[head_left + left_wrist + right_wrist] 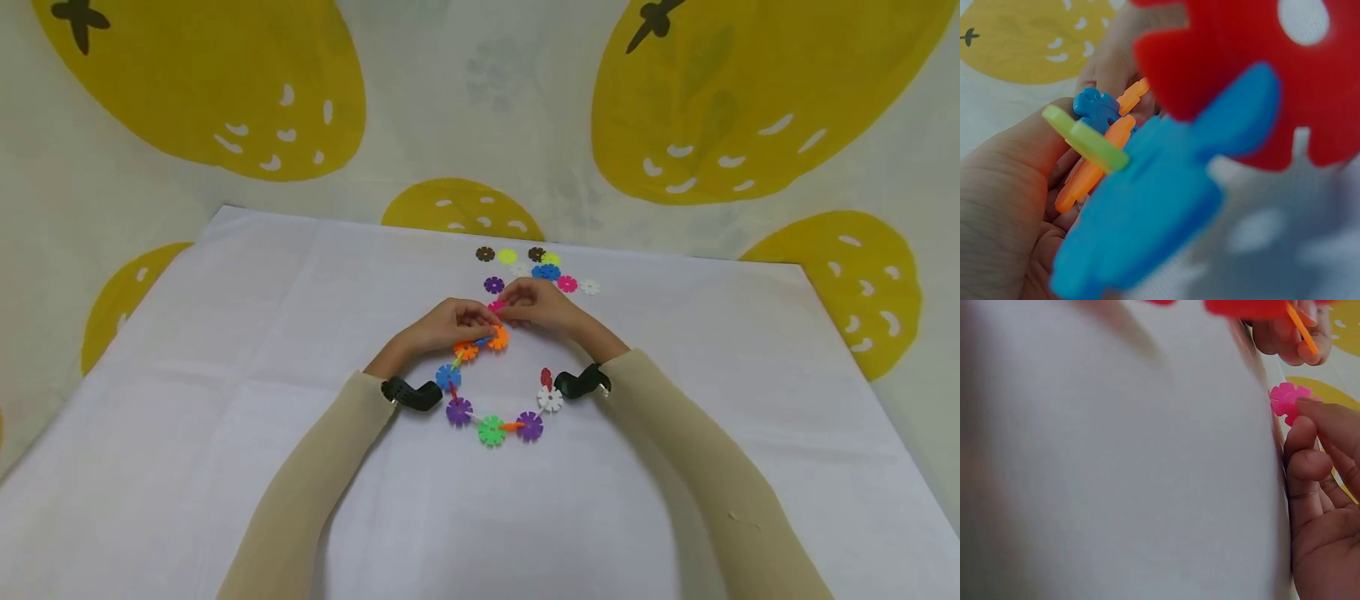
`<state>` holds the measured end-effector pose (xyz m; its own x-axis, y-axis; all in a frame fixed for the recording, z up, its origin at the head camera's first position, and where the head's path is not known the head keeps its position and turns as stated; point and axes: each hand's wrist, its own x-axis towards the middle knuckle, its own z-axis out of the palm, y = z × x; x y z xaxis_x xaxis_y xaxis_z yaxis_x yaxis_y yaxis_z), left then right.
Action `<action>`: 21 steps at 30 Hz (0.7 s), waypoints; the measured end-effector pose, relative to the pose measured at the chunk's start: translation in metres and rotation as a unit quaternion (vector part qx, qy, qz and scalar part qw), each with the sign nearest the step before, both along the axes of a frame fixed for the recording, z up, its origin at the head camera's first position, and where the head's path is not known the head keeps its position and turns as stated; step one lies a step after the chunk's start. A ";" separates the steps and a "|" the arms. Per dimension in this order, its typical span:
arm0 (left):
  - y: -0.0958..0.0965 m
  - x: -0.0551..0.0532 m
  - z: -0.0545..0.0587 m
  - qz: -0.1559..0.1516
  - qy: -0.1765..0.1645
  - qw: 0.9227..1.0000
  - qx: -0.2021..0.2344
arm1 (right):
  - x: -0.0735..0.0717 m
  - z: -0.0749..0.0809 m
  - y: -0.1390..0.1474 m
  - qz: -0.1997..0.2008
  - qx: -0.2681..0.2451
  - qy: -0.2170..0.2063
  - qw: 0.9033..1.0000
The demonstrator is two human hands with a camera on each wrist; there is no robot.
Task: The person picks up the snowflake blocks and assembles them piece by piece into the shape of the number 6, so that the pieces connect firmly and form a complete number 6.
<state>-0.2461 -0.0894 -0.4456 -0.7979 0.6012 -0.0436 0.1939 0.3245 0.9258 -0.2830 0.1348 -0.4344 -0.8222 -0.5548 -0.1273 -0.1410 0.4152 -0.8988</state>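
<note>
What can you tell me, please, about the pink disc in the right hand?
The pink disc is small and flat, with a notched, flower-like rim, and looks like plastic. The right hand pinches it at one edge, hiding part of it. In the head view it shows between that hand and the left hand; the right wrist view shows it apart from the orange disc.
</note>
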 end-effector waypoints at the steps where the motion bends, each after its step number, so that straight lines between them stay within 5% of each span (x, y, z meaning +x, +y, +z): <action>1: 0.000 0.000 0.000 0.002 0.002 1.000 -0.003 | 0.001 -0.001 0.002 -0.003 -0.005 -0.006 1.000; 14: 0.000 0.000 -0.002 0.026 0.005 1.000 -0.012 | 0.019 -0.002 0.027 -0.017 -0.030 -0.045 0.998; 21: 0.002 0.002 0.000 0.034 0.000 0.999 -0.010 | 0.026 -0.001 0.035 0.008 -0.074 -0.075 0.994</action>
<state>-0.2445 -0.0870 -0.4458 -0.8374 0.5438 -0.0555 0.1704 0.3562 0.9187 -0.2567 0.1700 -0.4356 -0.7911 -0.5893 -0.1639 -0.0054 0.2747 -0.9615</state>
